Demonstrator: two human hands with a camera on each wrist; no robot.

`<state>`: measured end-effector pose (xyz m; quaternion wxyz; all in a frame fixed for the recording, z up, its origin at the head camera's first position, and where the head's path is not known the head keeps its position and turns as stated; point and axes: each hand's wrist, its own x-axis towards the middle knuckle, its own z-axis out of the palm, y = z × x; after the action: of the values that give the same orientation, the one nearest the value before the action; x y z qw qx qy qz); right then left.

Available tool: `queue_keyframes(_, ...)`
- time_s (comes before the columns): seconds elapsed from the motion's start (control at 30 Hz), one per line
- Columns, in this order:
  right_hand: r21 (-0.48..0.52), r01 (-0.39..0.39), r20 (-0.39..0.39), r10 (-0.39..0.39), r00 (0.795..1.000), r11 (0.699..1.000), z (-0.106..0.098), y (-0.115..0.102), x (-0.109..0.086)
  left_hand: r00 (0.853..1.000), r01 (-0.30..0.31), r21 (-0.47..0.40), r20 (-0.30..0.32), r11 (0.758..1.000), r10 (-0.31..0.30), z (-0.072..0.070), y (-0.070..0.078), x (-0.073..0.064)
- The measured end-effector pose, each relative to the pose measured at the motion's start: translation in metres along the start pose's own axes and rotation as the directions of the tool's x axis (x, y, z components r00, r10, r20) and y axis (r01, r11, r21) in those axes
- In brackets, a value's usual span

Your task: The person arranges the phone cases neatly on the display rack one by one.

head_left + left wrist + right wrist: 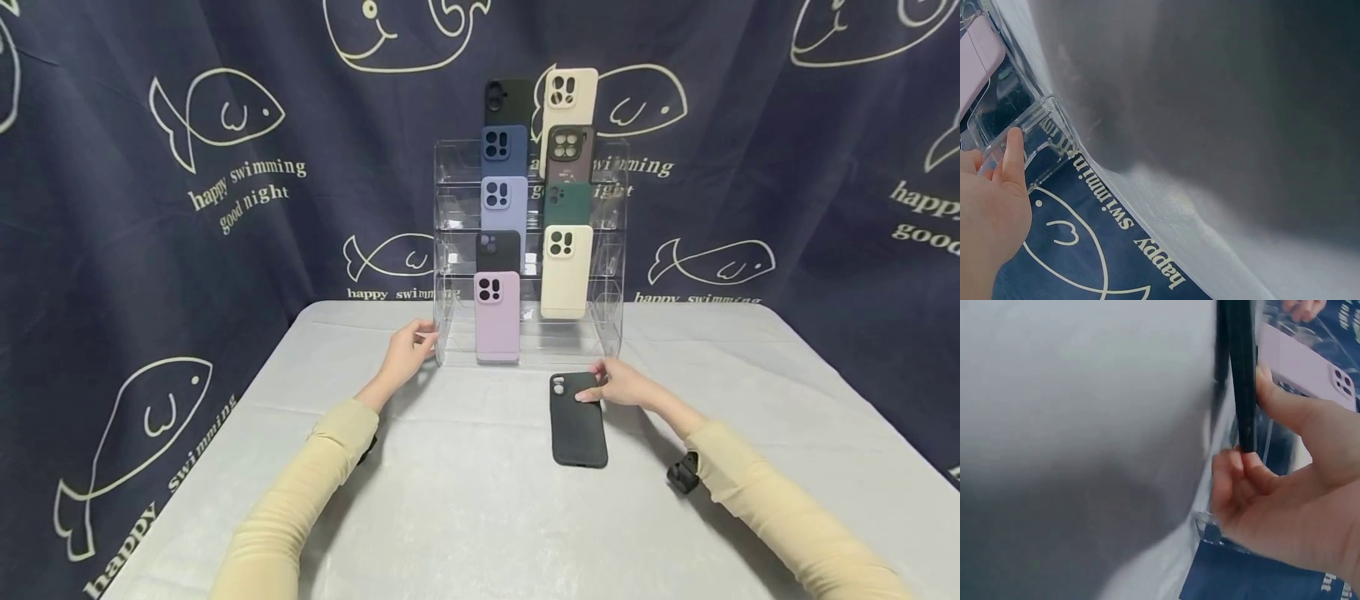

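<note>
My right hand (624, 384) pinches a black phone case (579, 429) by its upper right edge, thumb on the face and fingers around the side. The case lies low over the table before the rack, its camera cutout at the far end. In the right wrist view the case (1244, 375) shows edge-on between thumb and fingers. At the rack's left side, my left hand (405, 354) touches the clear panel with its fingertips, one finger extended along it in the left wrist view. The clear tiered display rack (444, 325) bears two columns of phone cases.
A lilac case (498, 329) stands lowest in the left column, and a cream case (566, 279) lowest in the right one. Several more cases rise behind them. The white-covered table (480, 517) ends at a dark blue fish-print curtain (247, 192).
</note>
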<state>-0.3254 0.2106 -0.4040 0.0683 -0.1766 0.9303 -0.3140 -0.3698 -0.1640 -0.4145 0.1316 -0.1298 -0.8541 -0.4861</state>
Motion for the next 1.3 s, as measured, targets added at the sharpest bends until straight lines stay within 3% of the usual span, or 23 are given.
queue_keyframes(0.2,0.238,0.000,-0.039,0.009,0.999,0.971,-0.019,-0.006,-0.005,1.000,-0.016,0.006,-0.004,1.000,0.016,0.001,-0.001,0.001)
queue_keyframes(0.37,0.326,0.083,-0.135,-0.041,0.990,0.942,-0.035,-0.013,-0.005,1.000,-0.028,0.007,-0.008,1.000,0.028,0.000,-0.002,0.000)
queue_keyframes(0.57,0.326,0.193,-0.279,-0.101,0.955,0.925,-0.050,-0.020,-0.001,1.000,-0.027,0.009,-0.002,1.000,0.027,0.000,-0.003,0.000)
queue_keyframes(0.83,0.294,0.314,-0.456,-0.156,0.876,0.903,-0.065,-0.032,0.012,0.999,-0.038,-0.004,-0.013,0.999,0.038,0.001,-0.005,0.001)
queue_keyframes(0.97,0.286,0.343,-0.505,-0.164,0.848,0.895,-0.071,-0.039,0.017,0.999,-0.036,-0.005,-0.008,0.999,0.036,0.001,-0.006,0.000)
queue_keyframes(1.2,0.273,0.309,-0.549,-0.116,0.828,0.911,-0.080,-0.069,0.014,1.000,-0.029,0.005,-0.008,1.000,0.029,0.001,-0.005,0.000)
queue_keyframes(1.3,0.266,0.292,-0.552,-0.103,0.827,0.919,-0.080,-0.070,0.020,0.999,-0.032,0.003,-0.008,0.999,0.032,0.001,-0.004,0.001)
